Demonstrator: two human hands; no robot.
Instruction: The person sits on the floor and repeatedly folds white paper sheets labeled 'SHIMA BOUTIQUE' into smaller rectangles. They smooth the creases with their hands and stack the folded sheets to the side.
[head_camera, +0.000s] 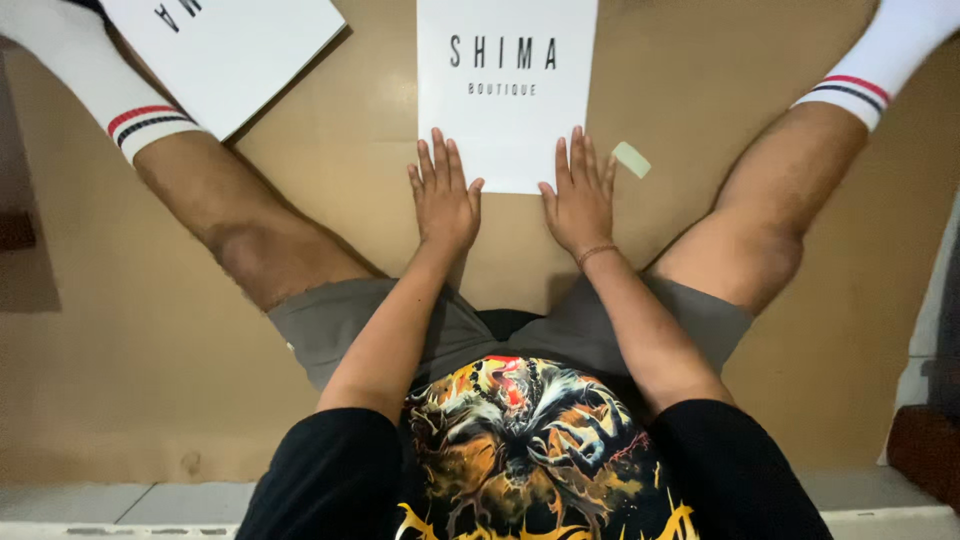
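I sit on a brown cardboard sheet (120, 330) with my legs spread. A flat white rectangular sheet with black print (505, 60) lies between my legs in the upper middle. My left hand (443, 200) rests palm down with its fingers spread, its fingertips on the sheet's near edge. My right hand (580, 198), a thin bracelet at its wrist, lies flat the same way on the near right corner. Neither hand holds anything.
A second white printed sheet (235, 55) lies at the upper left, beside my left leg. A small pale green strip (631, 159) sits just right of my right hand. Tiled floor (120, 503) shows along the bottom edge, and a dark object (925, 450) at the lower right.
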